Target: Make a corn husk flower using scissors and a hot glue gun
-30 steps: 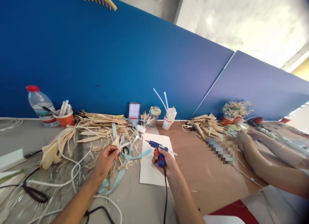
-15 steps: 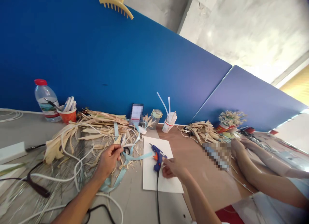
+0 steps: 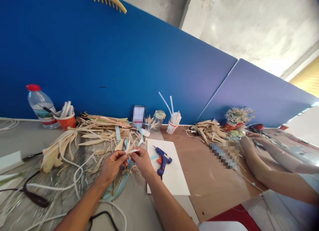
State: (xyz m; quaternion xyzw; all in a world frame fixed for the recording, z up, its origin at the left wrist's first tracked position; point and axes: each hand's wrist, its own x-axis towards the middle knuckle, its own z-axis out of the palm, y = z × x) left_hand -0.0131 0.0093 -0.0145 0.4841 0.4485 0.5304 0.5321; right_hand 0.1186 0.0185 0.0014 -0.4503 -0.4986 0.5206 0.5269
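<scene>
Pale strips of dried husk (image 3: 127, 147) spread between the fingers of my two hands. My left hand (image 3: 114, 163) is closed in a pinch on the strips from the left. From the right, my right hand (image 3: 142, 159) pinches the same piece, its fingertips close to the left ones. The exact grip is partly hidden by the fingers. A blue hot glue gun (image 3: 163, 161) with an orange trigger lies on a white sheet of paper (image 3: 174, 177) right of my hands. Light blue ribbon (image 3: 122, 184) trails beneath them among husk scraps.
Dried husks (image 3: 104, 123) are heaped behind my hands. White cable (image 3: 77, 177) loops across the left side. A paper cup with glue sticks (image 3: 171, 127), a glass jar (image 3: 159, 119) and a bottle (image 3: 42, 108) stand along the blue partition. A co-worker's arms (image 3: 264, 171) reach in at right.
My right hand has let go of the glue gun, now lying on the paper, and moved left to the husk strips. My left hand stays pinched on them. The view has shifted slightly.
</scene>
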